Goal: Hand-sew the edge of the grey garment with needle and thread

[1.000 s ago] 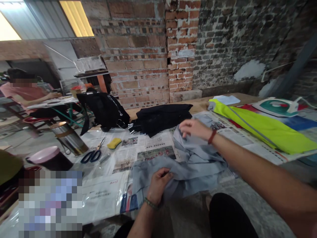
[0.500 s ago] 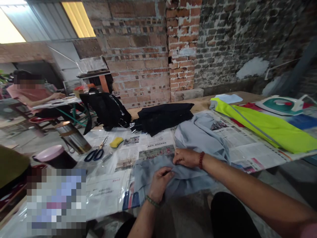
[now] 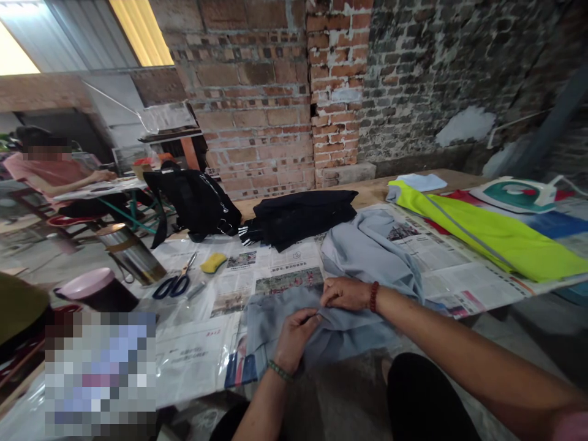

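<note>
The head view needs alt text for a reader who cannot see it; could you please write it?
The left hand and right hand pinch grey cloth at the near edge of a newspaper-covered table. Scissors and a yellow sponge lie left, neon-yellow cloth and an iron right.

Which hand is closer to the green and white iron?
Right. The right hand is on the grey cloth, left of the iron; the left hand is on that cloth too, but farther left.

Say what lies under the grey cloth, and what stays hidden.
Printed newspaper shows beside the left and far edges of the grey cloth, seeming to run beneath it. Whatever lies under its middle is covered, so it cannot be seen.
</note>
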A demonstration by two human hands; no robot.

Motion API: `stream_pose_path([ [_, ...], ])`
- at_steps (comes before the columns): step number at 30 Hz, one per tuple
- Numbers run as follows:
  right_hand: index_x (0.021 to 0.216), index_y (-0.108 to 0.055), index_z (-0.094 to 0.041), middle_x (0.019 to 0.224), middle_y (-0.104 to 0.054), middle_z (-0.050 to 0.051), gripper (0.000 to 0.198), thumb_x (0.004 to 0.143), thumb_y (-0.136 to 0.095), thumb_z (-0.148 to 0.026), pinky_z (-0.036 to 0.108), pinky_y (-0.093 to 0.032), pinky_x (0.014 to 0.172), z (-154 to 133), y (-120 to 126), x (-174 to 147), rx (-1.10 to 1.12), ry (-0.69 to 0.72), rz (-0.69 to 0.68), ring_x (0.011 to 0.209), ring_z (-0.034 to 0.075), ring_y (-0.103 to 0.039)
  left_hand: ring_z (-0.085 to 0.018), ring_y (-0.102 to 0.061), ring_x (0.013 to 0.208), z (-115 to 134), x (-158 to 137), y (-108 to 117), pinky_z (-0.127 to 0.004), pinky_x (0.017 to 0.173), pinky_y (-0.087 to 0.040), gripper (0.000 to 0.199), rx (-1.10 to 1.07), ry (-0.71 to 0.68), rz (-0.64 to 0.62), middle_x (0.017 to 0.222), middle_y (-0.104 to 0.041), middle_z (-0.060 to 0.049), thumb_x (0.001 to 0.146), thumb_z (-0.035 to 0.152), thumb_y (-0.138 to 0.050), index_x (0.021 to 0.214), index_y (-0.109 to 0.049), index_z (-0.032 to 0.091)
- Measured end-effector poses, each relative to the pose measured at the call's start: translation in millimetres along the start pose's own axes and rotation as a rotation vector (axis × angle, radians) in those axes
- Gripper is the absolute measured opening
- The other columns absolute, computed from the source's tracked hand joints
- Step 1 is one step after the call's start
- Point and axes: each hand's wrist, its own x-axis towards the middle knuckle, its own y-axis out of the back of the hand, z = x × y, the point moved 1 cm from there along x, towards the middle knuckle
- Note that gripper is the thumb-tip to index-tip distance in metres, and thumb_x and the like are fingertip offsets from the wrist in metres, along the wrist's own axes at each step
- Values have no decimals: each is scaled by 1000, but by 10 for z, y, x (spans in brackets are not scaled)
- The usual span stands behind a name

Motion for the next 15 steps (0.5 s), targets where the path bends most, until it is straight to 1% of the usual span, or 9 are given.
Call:
stream_pose_path([
  [3, 83, -71, -17, 80, -58, 4, 20, 75, -53, -13, 22, -43, 71, -10, 1, 16, 33, -5, 0, 75, 12, -55, -14, -55, 65, -19, 11, 4, -23, 61, -43, 17, 16, -3, -12, 69, -66, -1, 63, 31, -66, 70, -69, 16],
  [5, 80, -71, -17, 79, -60, 4, 20, 74, -52, -12, 22, -43, 72, -15, 10, 31, 94, -36, 6, 74, 12, -55, -14, -56, 65, -35, 18, 7, -24, 62, -43, 17, 18, -5, -17, 69, -66, -1, 63, 31, -66, 70, -69, 16],
  [7, 82, -69, -17, 76, -60, 2, 21, 73, -51, -12, 22, -44, 67, -4, 15, 47, 219, -142, 19, 66, 10, -56, -14, -56, 65, -46, 22, 6, -24, 63, -43, 17, 16, -2, -30, 70, -67, -1, 63, 31, -66, 71, -70, 17],
  [9, 86, -66, -16, 69, -59, 0, 22, 73, -50, -12, 21, -43, 58, 9, 18, 67, 391, -258, 35, 56, 8, -54, -15, -57, 66, -47, 21, -1, -24, 64, -44, 17, 20, -9, -50, 72, -68, -2, 63, 31, -65, 72, -71, 17],
  [10, 88, -65, -16, 66, -58, -2, 22, 72, -50, -11, 20, -42, 54, 9, 22, 79, 476, -292, 42, 52, 7, -54, -15, -57, 67, -44, 19, -7, -25, 64, -44, 18, 27, -19, -61, 73, -68, -2, 64, 31, -65, 72, -71, 17],
  [12, 89, -61, -15, 63, -55, -4, 22, 70, -52, -10, 17, -40, 50, -10, 35, 110, 606, -314, 47, 49, 6, -54, -16, -57, 68, -38, 12, -17, -25, 65, -44, 18, 45, -40, -70, 74, -68, -3, 64, 31, -64, 72, -71, 17],
  [15, 90, -56, -14, 62, -54, -5, 25, 66, -54, -8, 15, -34, 41, -65, 45, 161, 705, -360, 8, 46, 5, -53, -15, -57, 66, -38, 5, -26, -24, 63, -44, 17, 89, -55, -51, 72, -68, -2, 65, 30, -64, 72, -71, 17],
])
